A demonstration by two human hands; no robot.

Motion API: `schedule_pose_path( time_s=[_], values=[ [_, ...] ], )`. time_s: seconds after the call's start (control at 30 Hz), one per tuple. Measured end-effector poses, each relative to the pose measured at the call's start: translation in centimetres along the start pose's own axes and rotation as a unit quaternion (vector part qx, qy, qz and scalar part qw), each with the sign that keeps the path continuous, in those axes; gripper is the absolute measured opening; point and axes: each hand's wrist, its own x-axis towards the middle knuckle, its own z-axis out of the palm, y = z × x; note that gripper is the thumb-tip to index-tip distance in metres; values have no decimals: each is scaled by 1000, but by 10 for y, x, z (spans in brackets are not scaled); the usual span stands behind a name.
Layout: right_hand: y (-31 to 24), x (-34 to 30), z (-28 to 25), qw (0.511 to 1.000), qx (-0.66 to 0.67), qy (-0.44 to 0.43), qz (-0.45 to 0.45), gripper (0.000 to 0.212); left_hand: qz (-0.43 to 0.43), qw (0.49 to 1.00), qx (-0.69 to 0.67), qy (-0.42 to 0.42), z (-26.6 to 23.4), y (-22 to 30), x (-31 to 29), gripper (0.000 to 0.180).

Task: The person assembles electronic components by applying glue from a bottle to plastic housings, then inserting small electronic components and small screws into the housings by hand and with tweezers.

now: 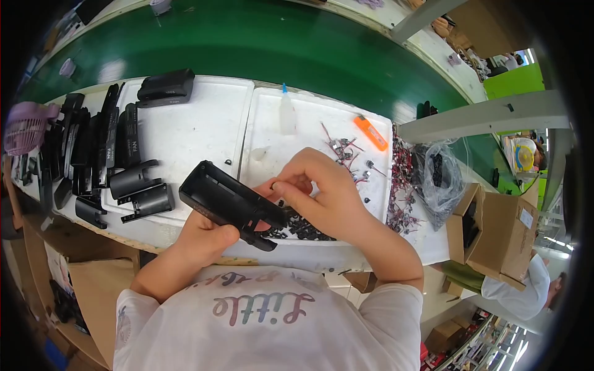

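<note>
Gripping from below, the left hand (207, 238) closes its grip around the lower end of a long black plastic housing (232, 204), thumb across the near edge. That housing is held just above the white tabletop (198, 133), its long axis running from upper left down to lower right, open side up. The right hand (322, 188) sits at the housing's right end, touching it, fingers curled and thumb and forefinger pinched together over the opening; whether a small part lies between them cannot be made out, since the fingers hide it. The right hand is the nearer one to that open end. Under both hands a heap of small black parts (303, 229) is partly covered. More black housings (93, 154) lie at left, and a clear plastic bag (442, 179) at right.
</note>
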Motion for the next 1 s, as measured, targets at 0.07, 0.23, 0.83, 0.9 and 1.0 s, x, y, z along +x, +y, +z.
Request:
schedule_pose_path(
  time_s=[0.07, 0.23, 0.83, 0.9, 1.0],
  values=[
    [1, 1, -1, 994, -73, -8, -79, 11, 0, 1000, -7, 7, 1, 2, -1, 65],
    [4, 1, -4, 958, -174, -9, -229, 18, -6, 1000, -21, 11, -1, 2, -4, 63],
    [-9, -2, -3, 938, -174, 34, -298, 18, 46, 977, 197, 63, 26, 10, -3, 56],
    [-10, -1, -3, 938, -184, 41, -292, 17, 75, 962, 258, 47, 22, 9, -3, 57],
    [-8, -1, -3, 938, -190, 33, -288, 20, 84, 955, 280, 55, 23, 7, -3, 56]
  ],
)
